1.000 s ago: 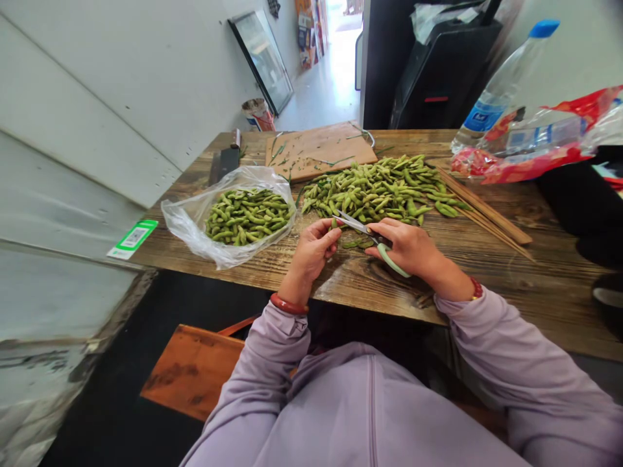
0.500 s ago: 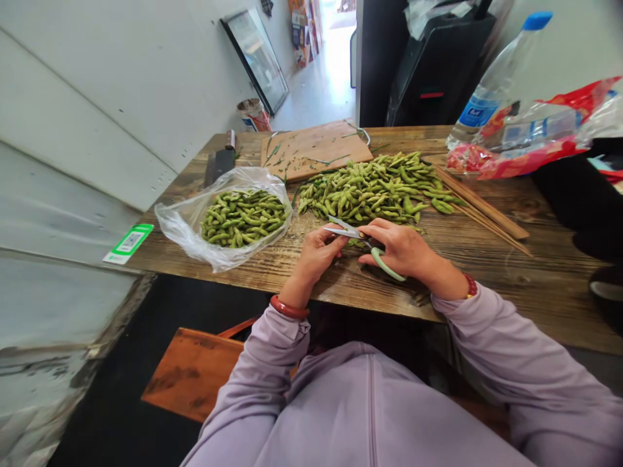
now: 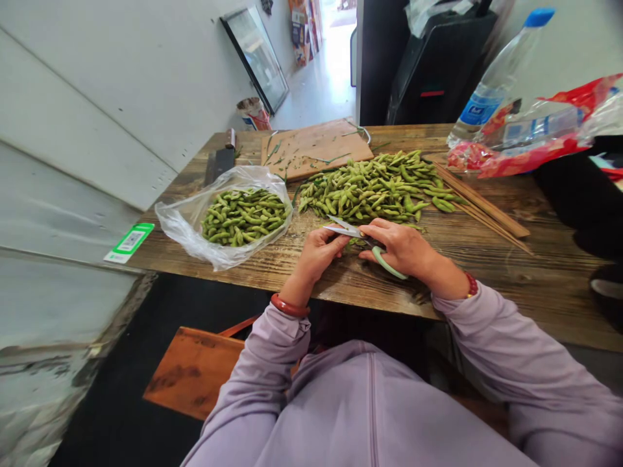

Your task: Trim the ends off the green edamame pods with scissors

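My right hand point(image 3: 403, 250) grips a pair of scissors point(image 3: 387, 263) with pale green handles, blades parted and pointing left. The blades reach over the fingertips of my left hand point(image 3: 318, 251), which are pinched together; whatever they hold is hidden by the fingers and blades. Just beyond both hands lies a loose heap of green edamame pods point(image 3: 370, 188). To the left, a clear plastic bag point(image 3: 182, 224) lies open on the table with more edamame pods point(image 3: 246, 217) inside. Small green bits are scattered beneath my hands.
A wooden cutting board point(image 3: 316, 146) with green scraps lies behind the pods, a cleaver point(image 3: 221, 162) to its left. Thin wooden sticks point(image 3: 487, 204) lie right of the heap. A water bottle point(image 3: 501, 78) and red plastic packaging point(image 3: 535, 139) occupy the table's right end point(image 3: 559, 285).
Almost nothing differs. Both hands and the scissors keep the same position, and the view has shifted very slightly.
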The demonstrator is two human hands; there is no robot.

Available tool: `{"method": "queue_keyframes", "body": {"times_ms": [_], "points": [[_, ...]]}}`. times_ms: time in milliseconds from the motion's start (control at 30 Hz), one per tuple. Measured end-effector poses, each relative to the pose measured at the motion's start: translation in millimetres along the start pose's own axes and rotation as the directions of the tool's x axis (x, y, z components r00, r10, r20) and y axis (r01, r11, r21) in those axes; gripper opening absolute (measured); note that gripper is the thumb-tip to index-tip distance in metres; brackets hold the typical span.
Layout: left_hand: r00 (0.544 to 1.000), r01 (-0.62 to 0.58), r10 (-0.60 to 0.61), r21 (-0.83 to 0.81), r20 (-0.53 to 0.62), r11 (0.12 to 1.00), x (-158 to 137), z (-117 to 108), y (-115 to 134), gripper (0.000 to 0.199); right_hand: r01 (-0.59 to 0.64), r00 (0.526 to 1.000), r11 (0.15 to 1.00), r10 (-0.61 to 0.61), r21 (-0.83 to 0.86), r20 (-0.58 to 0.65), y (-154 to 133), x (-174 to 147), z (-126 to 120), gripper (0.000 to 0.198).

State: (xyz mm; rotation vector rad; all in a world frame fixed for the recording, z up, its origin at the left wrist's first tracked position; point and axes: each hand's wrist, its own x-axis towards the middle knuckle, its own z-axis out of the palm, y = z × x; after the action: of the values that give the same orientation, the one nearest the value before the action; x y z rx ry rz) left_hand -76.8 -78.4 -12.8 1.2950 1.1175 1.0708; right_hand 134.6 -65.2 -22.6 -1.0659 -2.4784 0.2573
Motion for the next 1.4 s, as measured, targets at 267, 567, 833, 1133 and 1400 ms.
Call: {"method": "queue_keyframes", "body": {"times_ms": [267, 567, 833, 1133, 1400], "points": [[0.999, -0.041, 0.041, 0.039, -0.009, 0.998, 0.5, -2.7, -2.5, 0.018, 0.019, 0.999, 0.998, -0.017, -0.059, 0.047, -1.2, 0.8, -6.0, 0.033], [0.998, -0.032, 0.035, 0.055, -0.054, 0.998, 1.1, -4.2, -5.7, 0.017, -0.019, 0.995, 0.999, 0.023, -0.045, 0.094, -2.7, 1.1, -9.8, 0.034], [0.985, 0.049, -0.104, -0.363, -0.135, 0.931, 6.9, -10.4, -4.3, 0.029, -0.087, 0.99, 0.996, 0.084, -0.018, -0.11, 1.5, 0.9, -4.3, 0.044], [0.99, 0.067, -0.114, -0.431, -0.082, 0.9, 7.1, -12.7, -3.3, 0.034, 0.014, 0.993, 1.0, -0.01, 0.028, -0.118, 2.5, 0.5, 3.6, 0.049], [0.99, 0.127, -0.139, -0.353, -0.01, 0.927, 3.9, -7.4, -3.2, 0.037, 0.04, 0.984, 0.997, -0.027, 0.068, -0.177, 2.1, 1.0, 3.4, 0.044]]}}
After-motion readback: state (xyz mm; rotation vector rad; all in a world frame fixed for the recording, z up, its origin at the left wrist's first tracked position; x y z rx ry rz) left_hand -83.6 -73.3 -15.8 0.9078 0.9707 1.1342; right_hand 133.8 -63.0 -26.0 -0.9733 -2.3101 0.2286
